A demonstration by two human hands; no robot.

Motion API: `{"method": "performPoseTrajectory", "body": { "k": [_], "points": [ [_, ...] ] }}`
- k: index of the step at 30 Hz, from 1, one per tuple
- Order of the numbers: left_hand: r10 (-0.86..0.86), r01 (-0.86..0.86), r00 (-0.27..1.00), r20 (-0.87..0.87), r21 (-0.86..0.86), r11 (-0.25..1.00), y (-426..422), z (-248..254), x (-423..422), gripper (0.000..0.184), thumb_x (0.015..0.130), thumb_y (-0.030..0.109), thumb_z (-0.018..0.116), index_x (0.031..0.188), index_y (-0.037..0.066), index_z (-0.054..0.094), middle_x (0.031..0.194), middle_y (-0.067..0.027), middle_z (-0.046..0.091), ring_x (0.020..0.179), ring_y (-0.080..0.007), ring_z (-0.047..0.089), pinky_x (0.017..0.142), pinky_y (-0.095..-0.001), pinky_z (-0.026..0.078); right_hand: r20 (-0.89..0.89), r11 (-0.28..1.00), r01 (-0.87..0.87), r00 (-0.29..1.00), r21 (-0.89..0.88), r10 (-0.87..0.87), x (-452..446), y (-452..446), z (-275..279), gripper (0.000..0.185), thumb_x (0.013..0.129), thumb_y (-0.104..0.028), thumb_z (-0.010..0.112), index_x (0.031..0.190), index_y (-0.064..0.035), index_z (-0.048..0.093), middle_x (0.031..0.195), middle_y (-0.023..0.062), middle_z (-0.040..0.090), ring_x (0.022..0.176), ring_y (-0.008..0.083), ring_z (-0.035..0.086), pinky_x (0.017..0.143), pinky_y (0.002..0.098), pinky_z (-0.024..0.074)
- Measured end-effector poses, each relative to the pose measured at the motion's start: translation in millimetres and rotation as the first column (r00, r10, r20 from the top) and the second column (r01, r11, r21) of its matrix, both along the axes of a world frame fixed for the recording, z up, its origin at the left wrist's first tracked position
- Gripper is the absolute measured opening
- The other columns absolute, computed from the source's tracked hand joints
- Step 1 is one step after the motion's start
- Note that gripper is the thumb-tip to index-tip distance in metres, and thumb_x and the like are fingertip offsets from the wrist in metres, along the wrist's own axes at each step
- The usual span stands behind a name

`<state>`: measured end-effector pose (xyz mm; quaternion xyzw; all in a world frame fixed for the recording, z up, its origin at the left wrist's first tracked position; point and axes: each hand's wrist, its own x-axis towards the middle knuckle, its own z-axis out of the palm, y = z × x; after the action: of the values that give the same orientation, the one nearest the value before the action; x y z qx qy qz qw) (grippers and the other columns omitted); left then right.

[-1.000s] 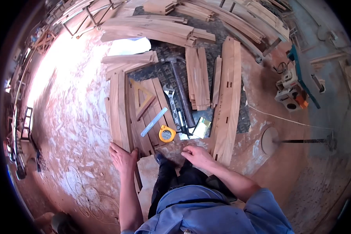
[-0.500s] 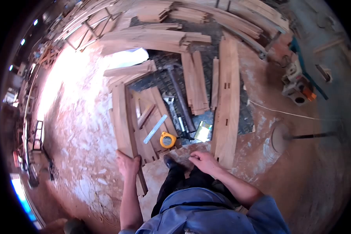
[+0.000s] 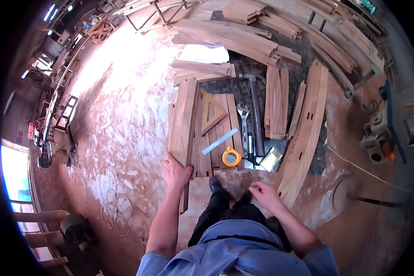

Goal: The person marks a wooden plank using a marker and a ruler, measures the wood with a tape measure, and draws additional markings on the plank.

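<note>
My left hand (image 3: pixel 176 172) grips the near end of a long wooden board (image 3: pixel 184 124), thumb on its right edge. The board lies along the left side of several shorter wooden pieces (image 3: pixel 201 156). On those rest a yellow set square (image 3: pixel 211 112), a steel ruler (image 3: pixel 220 141) and a yellow tape measure (image 3: pixel 232 157). My right hand (image 3: pixel 265 194) is held in front of my body with thumb and fingers drawn together; whether it holds something small is hidden. Nearest to it is a long board with slots (image 3: pixel 307 133).
A hammer (image 3: pixel 256 115), an adjustable wrench (image 3: pixel 244 126) and a yellowish packet (image 3: pixel 272 159) lie between the boards. Stacked timber (image 3: pixel 230 39) spreads across the far side. At right stand a machine (image 3: pixel 377 142) and a round disc with a rod (image 3: pixel 344 193). A thin cord (image 3: pixel 363 172) crosses the floor.
The view has swung left, so the boards and tools appear farther right. My left hand keeps its grip on the board; my right hand stays closed in front of me.
</note>
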<state>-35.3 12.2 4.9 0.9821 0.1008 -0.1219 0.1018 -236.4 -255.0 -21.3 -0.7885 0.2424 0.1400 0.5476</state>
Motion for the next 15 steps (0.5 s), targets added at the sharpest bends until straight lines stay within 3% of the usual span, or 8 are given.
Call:
{"method": "performPoseTrajectory", "body": {
  "k": [7, 10, 11, 13, 14, 15],
  "points": [
    [-0.010, 0.012, 0.999, 0.045, -0.039, 0.999, 2, -5, -2, 0.113, 0.071, 0.033, 0.084, 0.155, -0.006, 0.019, 0.139, -0.0279, 0.047, 0.133, -0.0445, 0.047, 0.109, -0.0496, 0.044, -0.011, 1.000, -0.001, 1.000, 0.008, 0.001, -6, -2, 15, 0.035, 0.096, -0.033, 0.070, 0.116, -0.0052, 0.072, 0.102, 0.0159, 0.076, 0.091, 0.0280, 0.074, 0.081, 0.0376, 0.0566],
    [-0.042, 0.039, 0.996, 0.085, 0.035, 0.999, 1, -5, -3, 0.117, 0.070, 0.037, 0.087, 0.155, -0.006, 0.020, 0.148, -0.0295, 0.039, 0.139, -0.0463, 0.040, 0.113, -0.0503, 0.042, 0.065, 1.000, 0.018, 0.998, -0.005, -0.018, -17, -6, 15, 0.034, 0.095, -0.030, 0.073, 0.116, -0.0037, 0.072, 0.084, 0.0090, 0.073, 0.073, 0.0148, 0.066, 0.066, 0.0315, 0.0539],
    [-0.050, 0.041, 0.994, 0.098, 0.088, 0.995, -2, -4, -3, 0.117, 0.070, 0.037, 0.087, 0.155, -0.006, 0.020, 0.149, -0.0298, 0.038, 0.140, -0.0465, 0.038, 0.113, -0.0506, 0.042, 0.102, 1.000, 0.015, 0.995, -0.021, -0.013, -21, -6, 9, 0.033, 0.096, -0.029, 0.073, 0.116, -0.0038, 0.072, 0.088, 0.0097, 0.074, 0.078, 0.0145, 0.067, 0.070, 0.0305, 0.0545],
    [-0.068, 0.041, 0.988, 0.138, 0.194, 0.980, -2, -13, -5, 0.116, 0.070, 0.035, 0.086, 0.155, -0.007, 0.019, 0.150, -0.0309, 0.038, 0.140, -0.0456, 0.040, 0.113, -0.0500, 0.042, 0.124, 1.000, 0.013, 0.992, -0.004, -0.013, -30, -10, 9, 0.032, 0.097, -0.028, 0.072, 0.116, -0.0032, 0.072, 0.090, 0.0102, 0.074, 0.080, 0.0142, 0.068, 0.072, 0.0301, 0.0546],
    [-0.053, 0.041, 0.994, 0.100, 0.118, 0.992, 3, -17, -4, 0.115, 0.070, 0.034, 0.085, 0.155, -0.006, 0.019, 0.148, -0.0309, 0.040, 0.138, -0.0452, 0.041, 0.112, -0.0494, 0.043, 0.134, 1.000, 0.012, 0.991, 0.007, -0.013, -34, -11, 12, 0.032, 0.097, -0.028, 0.072, 0.116, -0.0030, 0.072, 0.092, 0.0104, 0.074, 0.081, 0.0140, 0.068, 0.073, 0.0300, 0.0546],
    [-0.042, 0.040, 0.997, 0.062, 0.043, 0.998, 6, -14, -1, 0.115, 0.071, 0.033, 0.085, 0.155, -0.006, 0.018, 0.147, -0.0309, 0.042, 0.137, -0.0447, 0.043, 0.112, -0.0489, 0.043, 0.174, 0.999, 0.040, 0.984, 0.028, -0.045, -37, -10, 11, 0.030, 0.096, -0.029, 0.071, 0.111, -0.0031, 0.072, 0.091, 0.0155, 0.075, 0.080, 0.0249, 0.073, 0.071, 0.0363, 0.0561]
  ]
}}
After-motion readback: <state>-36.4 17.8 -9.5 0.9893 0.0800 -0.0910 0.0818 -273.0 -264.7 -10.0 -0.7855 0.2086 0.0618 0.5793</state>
